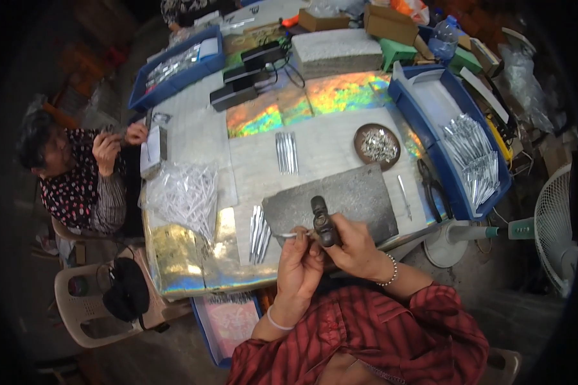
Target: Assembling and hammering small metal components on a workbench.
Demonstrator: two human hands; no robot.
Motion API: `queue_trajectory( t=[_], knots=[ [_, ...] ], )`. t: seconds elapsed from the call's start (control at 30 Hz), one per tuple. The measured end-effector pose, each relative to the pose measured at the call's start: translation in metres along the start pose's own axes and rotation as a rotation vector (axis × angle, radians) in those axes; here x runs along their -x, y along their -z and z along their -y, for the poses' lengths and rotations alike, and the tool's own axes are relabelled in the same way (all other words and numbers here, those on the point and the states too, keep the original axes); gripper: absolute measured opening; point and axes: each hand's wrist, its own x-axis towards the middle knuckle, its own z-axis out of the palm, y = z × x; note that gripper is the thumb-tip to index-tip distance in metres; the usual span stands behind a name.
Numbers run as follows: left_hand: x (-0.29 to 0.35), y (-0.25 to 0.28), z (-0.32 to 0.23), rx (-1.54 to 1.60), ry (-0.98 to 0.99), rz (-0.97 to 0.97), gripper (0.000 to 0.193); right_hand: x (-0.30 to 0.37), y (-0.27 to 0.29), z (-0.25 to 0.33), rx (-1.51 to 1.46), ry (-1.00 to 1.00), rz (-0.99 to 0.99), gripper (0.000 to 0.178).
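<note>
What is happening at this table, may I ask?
The person's right hand holds a black tool, and the left hand pinches a thin silver piece beside it, at the near edge of a grey slab. Silver strips lie left of the slab; another group and a brown dish of small metal pieces lie beyond it. A co-worker sits to the left.

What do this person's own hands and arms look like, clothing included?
The left hand has a plain, pale bangle at its wrist; the right hand has a beaded bracelet. Neither wears a glove. The red sleeves, patterned with dark stripes, stop well short of the wrists.
</note>
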Motion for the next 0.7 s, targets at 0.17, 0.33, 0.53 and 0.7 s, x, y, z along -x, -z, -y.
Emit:
queue_trajectory(
  t=[0.17, 0.33, 0.53, 0.7],
  knots=[
    [0.006, 0.003, -0.001, 0.009, 0.012, 0.056, 0.011, -0.001, 0.005, 0.0, -0.167, -0.197, 0.039, 0.018],
    [0.002, 0.002, -0.001, 0.02, 0.002, 0.069, 0.013, 0.002, 0.003, -0.007, -0.146, -0.096, 0.006, 0.017],
    [0.001, 0.003, -0.001, 0.031, 0.005, 0.07, 0.011, -0.002, 0.01, -0.001, -0.122, -0.125, 0.062, 0.019],
    [0.003, 0.002, -0.003, 0.019, -0.01, 0.061, 0.01, 0.001, 0.006, -0.003, -0.392, -0.222, 0.0, 0.022]
  ],
)
